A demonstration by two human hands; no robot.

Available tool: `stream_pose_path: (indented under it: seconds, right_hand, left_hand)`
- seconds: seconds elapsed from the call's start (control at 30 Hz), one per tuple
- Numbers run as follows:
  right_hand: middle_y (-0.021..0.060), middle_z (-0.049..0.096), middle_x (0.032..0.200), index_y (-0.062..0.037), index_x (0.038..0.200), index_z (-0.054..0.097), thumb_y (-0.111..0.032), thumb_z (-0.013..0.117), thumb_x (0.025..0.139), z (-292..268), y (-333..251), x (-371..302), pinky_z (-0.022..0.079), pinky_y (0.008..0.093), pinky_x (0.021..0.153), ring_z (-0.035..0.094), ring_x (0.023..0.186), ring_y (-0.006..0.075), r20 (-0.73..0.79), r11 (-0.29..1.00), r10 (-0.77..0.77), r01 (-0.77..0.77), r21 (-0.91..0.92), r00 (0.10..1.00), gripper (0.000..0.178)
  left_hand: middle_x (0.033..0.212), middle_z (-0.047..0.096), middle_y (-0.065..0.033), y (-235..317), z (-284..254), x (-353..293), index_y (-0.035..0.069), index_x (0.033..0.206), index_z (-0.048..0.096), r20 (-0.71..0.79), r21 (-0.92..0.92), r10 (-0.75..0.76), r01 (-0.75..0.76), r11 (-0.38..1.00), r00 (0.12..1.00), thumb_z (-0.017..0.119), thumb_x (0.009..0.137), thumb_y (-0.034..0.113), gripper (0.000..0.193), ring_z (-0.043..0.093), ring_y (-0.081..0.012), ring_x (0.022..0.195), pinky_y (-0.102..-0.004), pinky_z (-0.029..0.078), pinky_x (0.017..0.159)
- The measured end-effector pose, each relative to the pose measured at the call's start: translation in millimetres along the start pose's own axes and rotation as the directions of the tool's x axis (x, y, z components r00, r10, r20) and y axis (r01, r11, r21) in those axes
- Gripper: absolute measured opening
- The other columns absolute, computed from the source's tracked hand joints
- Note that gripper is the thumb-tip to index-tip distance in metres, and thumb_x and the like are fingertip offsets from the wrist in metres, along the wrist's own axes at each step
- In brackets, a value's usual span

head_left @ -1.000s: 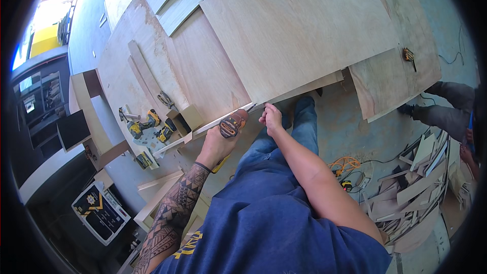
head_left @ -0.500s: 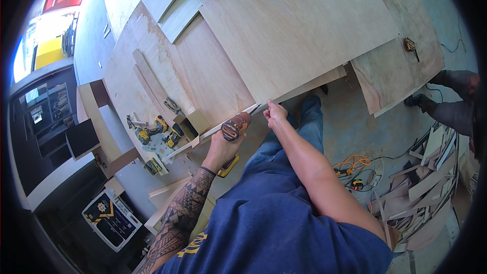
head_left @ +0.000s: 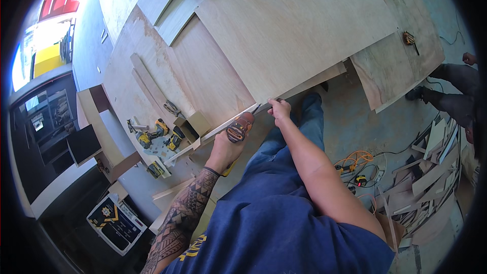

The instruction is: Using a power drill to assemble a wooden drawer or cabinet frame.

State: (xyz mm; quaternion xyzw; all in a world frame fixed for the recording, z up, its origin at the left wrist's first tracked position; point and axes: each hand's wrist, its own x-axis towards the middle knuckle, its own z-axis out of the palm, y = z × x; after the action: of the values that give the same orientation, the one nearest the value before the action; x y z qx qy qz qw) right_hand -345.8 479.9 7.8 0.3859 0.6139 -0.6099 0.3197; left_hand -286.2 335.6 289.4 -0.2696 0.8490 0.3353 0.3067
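Note:
My left hand (head_left: 224, 151) is wrapped round the grip of a cordless drill driver (head_left: 239, 127). The drill's bit (head_left: 256, 109) points up and right, its tip at the near edge of a large plywood sheet (head_left: 304, 25), by the sheet's near corner. Just right of the bit, my right hand (head_left: 281, 110) is closed, thumb and fingers pinched together close to that edge. What lies between those fingers, if anything, is too small to make out.
More yellow-and-black power tools (head_left: 160, 129) and an open cardboard box (head_left: 198, 124) lie left of the drill. At right are another person's legs (head_left: 451, 78), a wood offcut heap (head_left: 431, 172) and an orange cord (head_left: 360, 157) on the floor.
My right hand has shifted slightly right, its fingers more curled. The drill stays near the sheet's corner, tilted a little differently. Another person's hand has come into view at right.

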Motion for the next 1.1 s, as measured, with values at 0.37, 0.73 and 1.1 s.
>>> stream_pose_path:
  seconds: [0.37, 0.73, 1.1]
  right_hand:
    - [0.0002, 0.062, 0.071, 0.0010, 0.098, 0.073, -0.034, 0.087, 0.094, -24, -39, -6, 0.059, 0.0259, 0.055, 0.057, 0.054, 0.0079, 0.148, 0.995, 0.035, -0.049, 0.090, 0.988, 0.038]
    - [0.0090, 0.072, 0.088, 0.0057, 0.101, 0.073, -0.032, 0.088, 0.092, -24, -38, 1, 0.061, 0.0292, 0.057, 0.066, 0.065, 0.0138, 0.143, 0.993, 0.099, -0.108, 0.056, 0.985, 0.041]
    - [0.0009, 0.060, 0.074, 0.0001, 0.099, 0.071, -0.030, 0.084, 0.095, -47, -53, -10, 0.059, 0.0298, 0.053, 0.060, 0.054, 0.0117, 0.145, 0.997, 0.058, -0.048, -0.068, 0.988, 0.033]
  left_hand:
    - [0.118, 0.077, -0.0192, 13, 2, 2, 0.006, 0.137, 0.069, -0.061, -0.102, 0.032, -0.038, 0.994, 0.998, 0.074, 0.097, 0.023, 0.044, 0.076, -0.0292, 0.111, -0.0396, 0.058, 0.098]
    - [0.121, 0.077, -0.0212, -7, 19, 14, 0.007, 0.137, 0.069, -0.045, -0.019, 0.007, -0.008, 1.000, 0.999, 0.075, 0.098, 0.031, 0.046, 0.074, -0.0367, 0.117, -0.0428, 0.058, 0.099]
    - [0.118, 0.078, -0.0171, -13, 29, 4, 0.004, 0.134, 0.071, 0.072, -0.262, -0.316, 0.324, 0.909, 0.946, 0.079, 0.096, 0.034, 0.049, 0.075, -0.0269, 0.109, -0.0367, 0.057, 0.097]
